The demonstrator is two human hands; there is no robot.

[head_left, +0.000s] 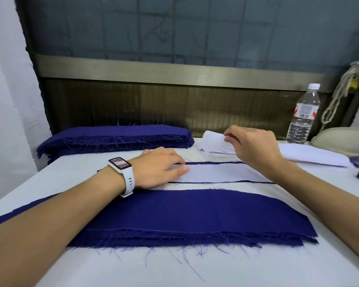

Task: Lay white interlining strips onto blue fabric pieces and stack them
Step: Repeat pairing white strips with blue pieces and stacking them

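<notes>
Head view. The left grip (pixel 160 168), a bare hand with a white watch (pixel 120 168) on its wrist, lies flat with fingers straight, pressing on a laid interlining strip (pixel 220 172). That strip covers a blue piece (pixel 226 162) at mid-tabletop, so only thin blue edges show along its far and near sides.

The right grip (pixel 255 150) is closed in a pinch on the end of a lifted strip (pixel 212 138), which curls up off a white pile (pixel 311 156) on the right of the tabletop (pixel 216 270).

Nearest the camera sits the near blue stack (pixel 195 214), with frayed threads along its front edge and the left forearm lying across it. A taller far blue stack (pixel 116 137) sits at the back left. A water bottle (pixel 303 117) stands upright at the back right, behind the white pile.
</notes>
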